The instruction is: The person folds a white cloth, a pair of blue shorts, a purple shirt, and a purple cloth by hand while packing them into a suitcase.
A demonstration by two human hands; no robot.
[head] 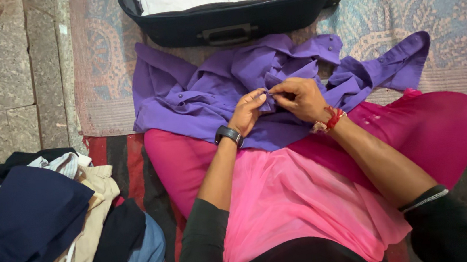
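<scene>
A narrow grip is kept by both hands on 1 small spot of the purple shirt [206, 93]: the left hand [248, 112] and the right hand [299, 98] are pinched fingertip to fingertip on a fold of cloth near the placket, seemingly at a button, though the button itself is hidden by the fingers. A dark watch [228, 135] is worn just behind the left grip, and a red thread band [332, 119] just behind the right grip.

The shirt is spread crumpled on the person's lap and on the rug, directly under and beyond the grip, with 1 sleeve [394, 65] thrown out to the right of it. For this fastening to go well, the cloth is best held taut between the 2 pinches and the fold kept flat, so that hole and button can be lined up by touch.

Beyond the grip, the shirt's far edge is nearly touched by the open dark suitcase [234, 24], white cloth lying inside it. To the right of the grip, open patterned rug [440, 5] is left for spreading. Well to the left and nearer the person, a pile of folded clothes [52, 225] is heaped on the stone floor [1, 68].
</scene>
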